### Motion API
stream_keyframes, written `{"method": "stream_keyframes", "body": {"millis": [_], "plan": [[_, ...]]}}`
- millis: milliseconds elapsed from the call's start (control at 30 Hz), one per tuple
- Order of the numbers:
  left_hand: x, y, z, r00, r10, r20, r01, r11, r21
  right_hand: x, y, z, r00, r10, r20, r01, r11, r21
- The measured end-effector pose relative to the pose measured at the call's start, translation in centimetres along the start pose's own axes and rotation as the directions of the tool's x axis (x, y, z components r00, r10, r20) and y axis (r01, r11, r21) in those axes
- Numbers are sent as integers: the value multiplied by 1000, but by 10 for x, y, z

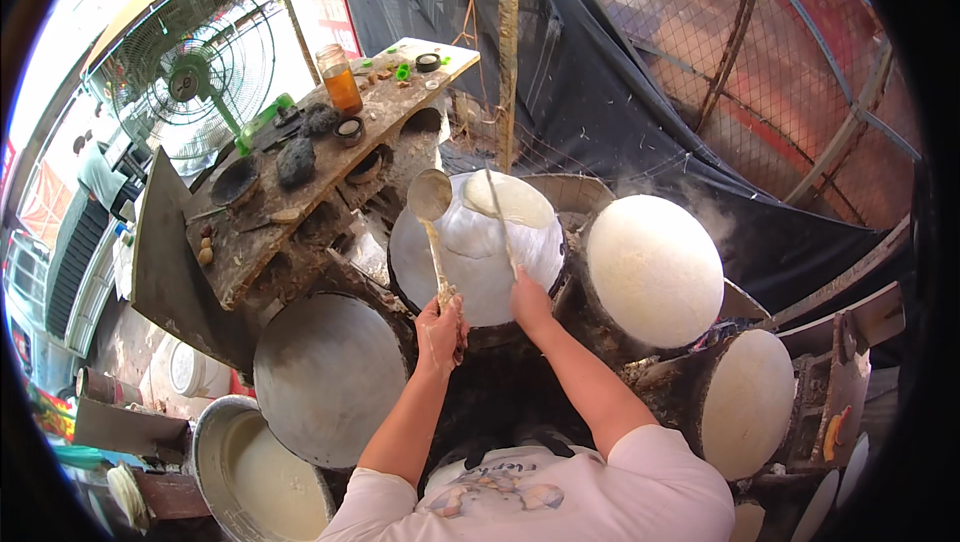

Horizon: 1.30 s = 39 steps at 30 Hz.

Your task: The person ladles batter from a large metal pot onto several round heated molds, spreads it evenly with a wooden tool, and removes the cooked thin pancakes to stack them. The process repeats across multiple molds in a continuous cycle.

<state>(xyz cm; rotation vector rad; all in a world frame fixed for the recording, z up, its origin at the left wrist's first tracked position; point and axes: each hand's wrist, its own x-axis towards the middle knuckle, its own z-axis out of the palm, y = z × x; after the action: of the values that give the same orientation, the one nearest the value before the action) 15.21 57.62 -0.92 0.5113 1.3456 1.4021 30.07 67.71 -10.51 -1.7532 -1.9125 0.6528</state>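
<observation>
My left hand point(442, 333) grips the batter-caked handle of a metal ladle point(430, 195), its bowl hanging over the left rim of a round metal griddle point(480, 279). With my right hand point(532, 305) I hold a long thin spreader point(499, 212) by its near end. The blade lies across pale wet batter point(521, 200), which covers only the far part of the griddle. To the right, a second griddle is covered by a full round white pancake point(656, 272). Another pale round sheet point(748, 405) covers a griddle further right. A bare griddle point(330, 380) is at my left.
A deep metal pan of batter point(277, 474) stands at lower left. Beyond the griddles, a worn board point(255, 242) bears a jar of orange liquid point(341, 84) and dark lumps. A green fan point(187, 80), a pole point(508, 54) and a dark sheet point(600, 106) stand behind. A person point(101, 167) is at far left.
</observation>
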Motion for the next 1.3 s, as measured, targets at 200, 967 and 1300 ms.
{"method": "stream_keyframes", "body": {"millis": [200,967,1300], "plan": [[-1,1,-13,1000,18,-7,-18,1000,-3,13,-19,11,988,-95,121,92,995,33],[-30,9,12,977,61,-204,-75,995,-60,94,4,-17,932,-228,283,252,967,-50],[-41,7,19,947,101,-303,-146,981,-130,90,12,-41,850,-377,369,421,906,-44]]}}
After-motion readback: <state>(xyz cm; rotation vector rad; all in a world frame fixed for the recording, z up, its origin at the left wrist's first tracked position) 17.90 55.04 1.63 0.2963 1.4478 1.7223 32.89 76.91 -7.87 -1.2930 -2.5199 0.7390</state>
